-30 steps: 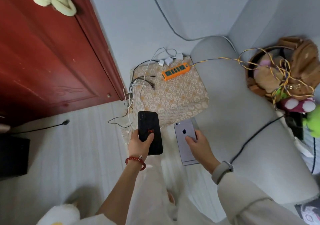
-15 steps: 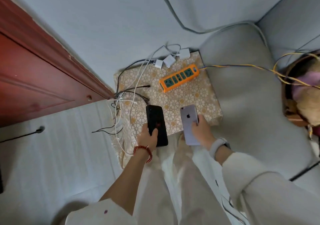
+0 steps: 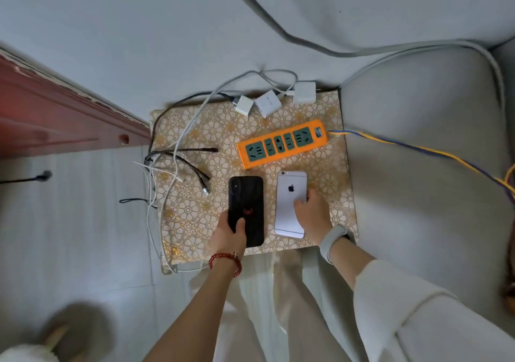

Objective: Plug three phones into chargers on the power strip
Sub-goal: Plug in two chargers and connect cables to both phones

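Phones: we see two, a black phone (image 3: 246, 211) and a silver phone (image 3: 289, 202), both back-up and side by side on the floral cloth (image 3: 195, 222), just in front of the power strip.
Left hand (image 3: 228, 236): we see it gripping the lower end of the black phone, thumb pressed on its back, the other fingers hidden underneath.
Right hand (image 3: 313, 216): it is closed on the silver phone's right edge, fingertips (image 3: 301, 202) curled onto its back.
Power strip (image 3: 282, 143): orange with green sockets, lying at a slant on the cloth; we see every socket bare, and a yellow and blue cord (image 3: 418, 149) leaving its right end.
Chargers: three white charger blocks (image 3: 267, 103) lie at the cloth's far edge, just beyond the strip, not plugged into it.
Cables: we see white and black cables (image 3: 178, 161) sprawling over the cloth's left side and onto the floor, their free ends loose.
Wrists: a red bead bracelet (image 3: 227, 258) on the left, a pale band (image 3: 331, 240) on the right.
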